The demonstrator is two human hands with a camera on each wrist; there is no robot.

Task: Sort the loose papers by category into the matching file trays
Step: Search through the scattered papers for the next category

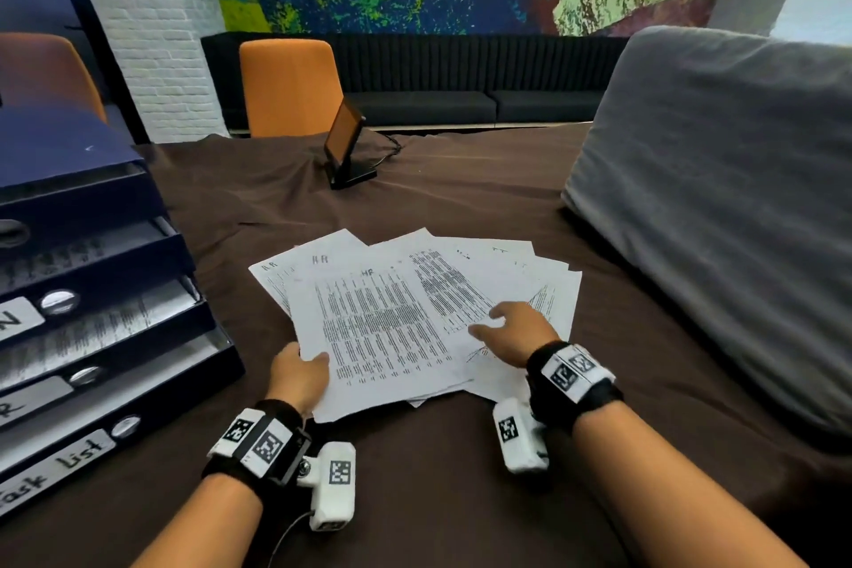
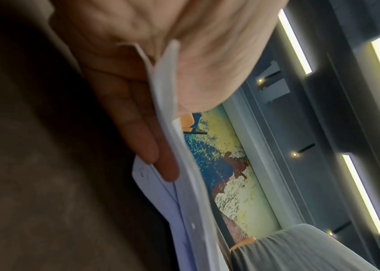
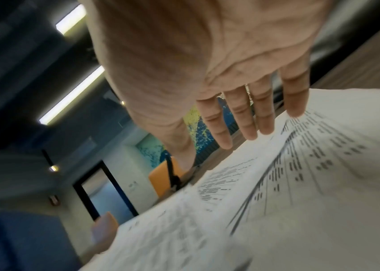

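A fanned pile of loose printed papers [image 1: 415,309] lies on the brown tablecloth in front of me; a few top sheets are headed "HR". My left hand [image 1: 297,371] pinches the near left edge of several sheets [image 2: 173,139], thumb on top, fingers [image 2: 152,143] underneath. My right hand [image 1: 511,327] hovers low over the right part of the pile with straight, spread fingers [image 3: 249,117] just above the sheets [image 3: 277,183]. The stacked dark blue file trays [image 1: 92,291] stand at the left, with handwritten labels such as "task list" [image 1: 55,466].
A small screen on a stand [image 1: 348,148] sits at the table's far middle, with a cable behind it. A large grey cushion [image 1: 719,198] fills the right side. Orange chairs [image 1: 290,88] stand beyond the far edge. Brown cloth [image 1: 438,475] lies between my forearms.
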